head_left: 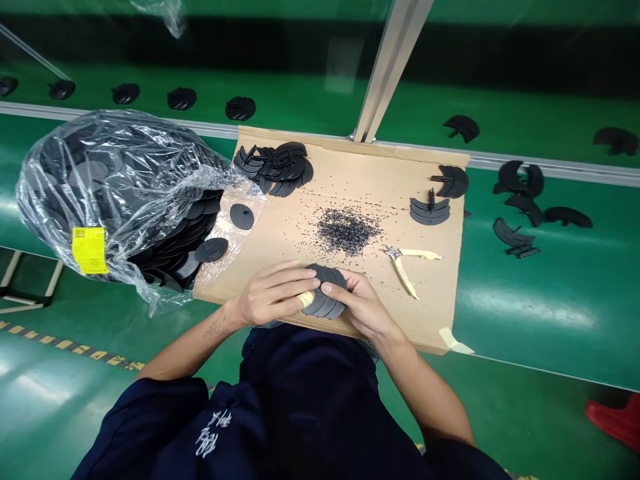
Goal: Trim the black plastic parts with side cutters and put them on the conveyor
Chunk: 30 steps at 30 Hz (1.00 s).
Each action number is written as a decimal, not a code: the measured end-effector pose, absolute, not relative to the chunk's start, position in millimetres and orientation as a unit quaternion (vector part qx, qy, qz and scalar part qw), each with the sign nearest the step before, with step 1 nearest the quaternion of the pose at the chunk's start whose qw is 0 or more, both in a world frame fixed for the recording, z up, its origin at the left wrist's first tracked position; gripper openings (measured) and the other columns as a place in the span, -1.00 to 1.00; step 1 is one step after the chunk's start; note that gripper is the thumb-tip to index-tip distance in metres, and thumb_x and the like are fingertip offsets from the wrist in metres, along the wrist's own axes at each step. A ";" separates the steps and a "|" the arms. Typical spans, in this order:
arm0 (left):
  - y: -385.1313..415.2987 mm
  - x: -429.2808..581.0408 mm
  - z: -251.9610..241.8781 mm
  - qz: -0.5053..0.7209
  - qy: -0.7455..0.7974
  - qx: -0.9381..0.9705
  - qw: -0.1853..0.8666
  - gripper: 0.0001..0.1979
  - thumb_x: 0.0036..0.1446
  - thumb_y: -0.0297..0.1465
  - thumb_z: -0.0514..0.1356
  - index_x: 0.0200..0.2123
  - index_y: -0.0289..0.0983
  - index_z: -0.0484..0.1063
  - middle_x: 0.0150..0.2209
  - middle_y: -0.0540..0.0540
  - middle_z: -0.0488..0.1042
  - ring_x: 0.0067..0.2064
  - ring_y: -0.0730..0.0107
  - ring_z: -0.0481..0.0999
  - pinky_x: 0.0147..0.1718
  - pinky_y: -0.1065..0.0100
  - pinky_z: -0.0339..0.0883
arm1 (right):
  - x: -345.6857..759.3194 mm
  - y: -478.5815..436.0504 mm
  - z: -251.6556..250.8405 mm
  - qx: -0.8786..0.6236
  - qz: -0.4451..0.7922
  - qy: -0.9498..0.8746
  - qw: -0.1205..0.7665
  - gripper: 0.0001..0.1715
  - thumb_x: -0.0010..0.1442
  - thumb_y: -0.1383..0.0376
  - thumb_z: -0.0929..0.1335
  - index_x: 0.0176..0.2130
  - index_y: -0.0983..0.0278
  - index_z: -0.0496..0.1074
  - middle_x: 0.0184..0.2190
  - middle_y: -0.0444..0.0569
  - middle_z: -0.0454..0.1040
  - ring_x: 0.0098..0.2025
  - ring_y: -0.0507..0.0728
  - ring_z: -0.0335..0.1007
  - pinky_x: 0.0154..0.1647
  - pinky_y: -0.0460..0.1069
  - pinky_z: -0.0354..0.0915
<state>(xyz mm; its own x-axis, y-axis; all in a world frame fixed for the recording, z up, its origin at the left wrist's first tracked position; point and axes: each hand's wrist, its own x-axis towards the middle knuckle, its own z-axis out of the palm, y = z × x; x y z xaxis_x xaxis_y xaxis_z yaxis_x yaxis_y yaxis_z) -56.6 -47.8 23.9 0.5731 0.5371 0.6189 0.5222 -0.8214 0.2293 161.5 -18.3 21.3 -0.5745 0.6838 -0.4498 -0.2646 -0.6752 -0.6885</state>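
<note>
Both hands hold a round black plastic part (pixel 325 301) with curved ridges, low over the front edge of the cardboard sheet (pixel 280 247). My left hand (pixel 277 293) grips its left side, and yellow tape wraps one finger. On the opposite side, my right hand (pixel 367 303) has its thumb pressed on the part's top face; the fingers beneath are partly hidden. Beyond the hands lies a heap of tiny black plastic bits (pixel 347 230). Yellow-handled nippers (pixel 400 257) rest with handles spread, to the right of the heap.
A clear plastic bag (pixel 135 167) of black discs fills the left side, with a loose disc (pixel 242 216) beside it. Black curved parts (pixel 277 167) are piled at the back; others (pixel 430 210) lie right. A metal post (pixel 390 73) rises behind the cardboard. More parts lie on the green surface beyond.
</note>
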 end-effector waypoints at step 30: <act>-45.7 -31.6 40.8 0.415 0.445 0.664 0.434 -0.68 0.25 -0.32 0.35 0.06 -0.26 0.54 -0.08 -0.17 0.64 -0.08 0.30 0.64 -0.03 0.31 0.53 | 177.7 -30.7 21.8 -0.387 0.554 -0.628 0.386 -0.72 0.24 0.07 0.50 -0.21 0.23 0.59 -0.32 -0.02 0.58 -0.28 0.13 0.51 -0.24 0.02 0.44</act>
